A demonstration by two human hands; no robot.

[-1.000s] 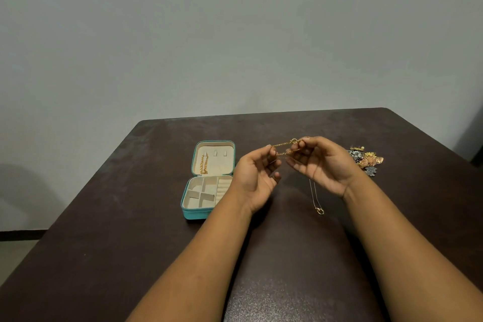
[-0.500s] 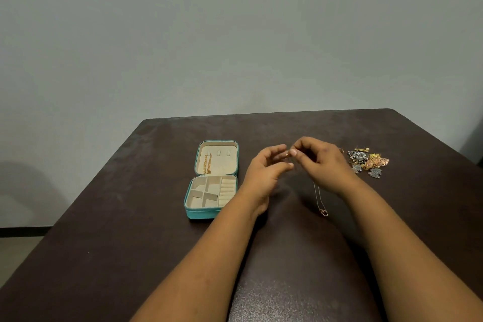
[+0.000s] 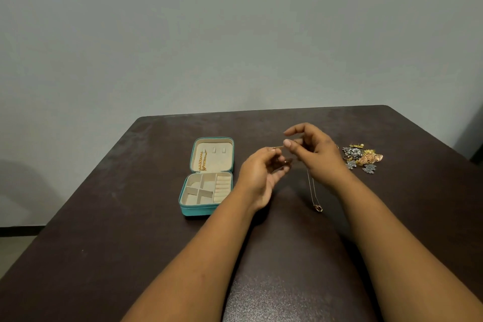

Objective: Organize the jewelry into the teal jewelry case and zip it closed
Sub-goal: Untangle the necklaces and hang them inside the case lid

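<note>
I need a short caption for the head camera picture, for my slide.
Both hands hold a thin necklace above the dark table, between the open teal jewelry case and loose jewelry pile.

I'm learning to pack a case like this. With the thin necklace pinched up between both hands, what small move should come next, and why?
Probably carry the thin necklace left toward the open teal case. Both the left hand and right hand pinch its top end while its pendant hangs near the table, and the case's lid already holds one gold chain, with hooks free beside it.

Teal case (image 3: 196,210) with cream lining, gold chain (image 3: 202,161), dark brown table (image 3: 104,217).
</note>
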